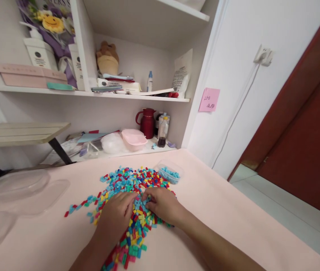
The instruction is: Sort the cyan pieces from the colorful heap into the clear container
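A wide pile of small coloured plastic blocks [140, 219] in light blue, red, yellow, green and dark blue covers the middle of the pink tabletop. On the pile's left part rests my left hand [119, 209], fingers curled and close together; what they may hold is hidden. Facing it from the right, my right hand [161, 203] bends its thumb and forefinger down towards light blue blocks; I cannot make out what is between the fingertips. Just behind the right hand stands a clear plastic container [172, 164] with light blue blocks in it.
Clear plastic lids or trays [41, 197] lie at the left of the pink tabletop [213, 210]. Behind are a pink bowl [134, 138], a dark red jug [148, 124] and a bottle with dark liquid [162, 131]. A wooden stand [21, 133] juts in from the left, below shelves.
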A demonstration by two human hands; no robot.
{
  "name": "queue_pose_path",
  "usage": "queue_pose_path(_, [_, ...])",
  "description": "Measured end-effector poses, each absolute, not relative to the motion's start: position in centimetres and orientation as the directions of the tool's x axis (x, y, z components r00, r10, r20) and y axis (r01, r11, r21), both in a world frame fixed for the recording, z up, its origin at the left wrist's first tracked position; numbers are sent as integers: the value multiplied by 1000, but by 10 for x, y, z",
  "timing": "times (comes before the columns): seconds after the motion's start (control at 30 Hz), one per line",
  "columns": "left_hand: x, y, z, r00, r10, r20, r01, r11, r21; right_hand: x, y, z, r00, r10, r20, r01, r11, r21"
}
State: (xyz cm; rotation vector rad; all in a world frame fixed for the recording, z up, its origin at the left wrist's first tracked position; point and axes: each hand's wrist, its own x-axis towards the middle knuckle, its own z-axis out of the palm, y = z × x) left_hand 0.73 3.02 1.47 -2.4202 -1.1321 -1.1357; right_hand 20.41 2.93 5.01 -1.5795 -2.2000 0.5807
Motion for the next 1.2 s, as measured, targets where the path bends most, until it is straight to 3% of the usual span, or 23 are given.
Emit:
queue_pose_path(0.2, [7, 31, 14, 400, 556, 729, 729, -675, 115, 205, 30, 48, -294, 954, 60, 762, 272, -588])
queue_pose_path(0.43, [7, 31, 13, 397, 566, 723, 724, -677, 132, 205, 35, 41, -279, 959, 49, 630, 221, -745])
queue_pose_path(0.53, [6, 31, 13, 399, 565, 722, 722, -679, 132, 204, 37, 41, -233, 972, -4, 423, 98, -901])
queue_pose_path(0.63, [6, 32, 14, 399, 555, 730, 722, -681, 123, 203, 38, 45, -226, 967, -117, 48, -109, -993])
queue_pose_path(0.73, [6, 33, 14, 403, 540, 739, 722, -683, 105, 204, 40, 50, -289, 931, -223, -390, -327, -861])
queue_pose_path(0.8, [6, 34, 13, 400, 531, 747, 726, -681, 95, 205, 43, 51, -314, 914, -258, -557, -397, -730])
queue_pose_path(0.87, [5, 36, 12, 393, 515, 762, 727, -681, 85, 205, 46, 51, -317, 906, -280, -611, -421, -671])
queue_pose_path(1.2, [5, 38, 11, 410, 452, 792, 719, -695, 24, 203, 46, 51, -285, 927, -244, -705, -375, -602])
